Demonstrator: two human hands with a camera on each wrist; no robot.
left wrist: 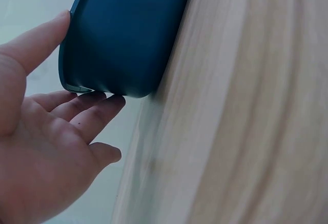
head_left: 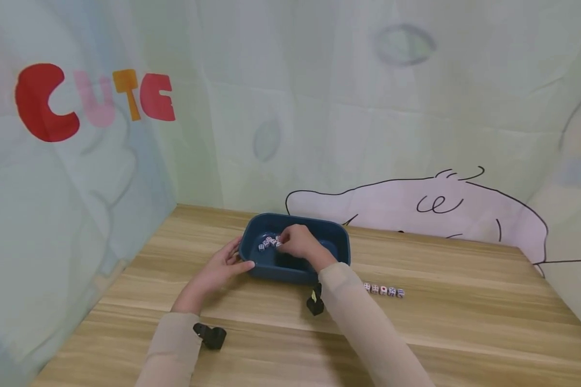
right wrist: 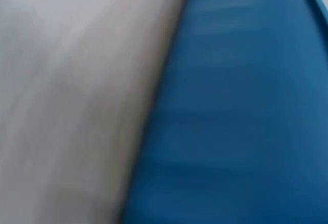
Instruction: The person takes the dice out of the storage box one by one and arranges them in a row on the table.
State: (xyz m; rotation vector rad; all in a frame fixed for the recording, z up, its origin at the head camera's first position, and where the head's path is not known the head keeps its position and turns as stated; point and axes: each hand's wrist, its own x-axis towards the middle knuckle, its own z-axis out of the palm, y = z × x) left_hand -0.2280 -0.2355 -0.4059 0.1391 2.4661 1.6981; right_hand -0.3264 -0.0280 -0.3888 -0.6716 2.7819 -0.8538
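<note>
A dark blue rectangular tub stands on the wooden table, with several small white dice in a cluster in its left half. My left hand holds the tub's left end, thumb on the front corner of the rim and fingers along the short side wall. In the left wrist view the thumb and fingertips lie against the tub's outside. My right hand reaches inside the tub, its bent fingers right at the dice; the fingertips are partly hidden, and I cannot tell whether they pinch a die.
A row of several dice lies on the table right of the tub, partly behind the right sleeve. Black wrist devices sit at both cuffs. A printed curtain closes off the table's back and left.
</note>
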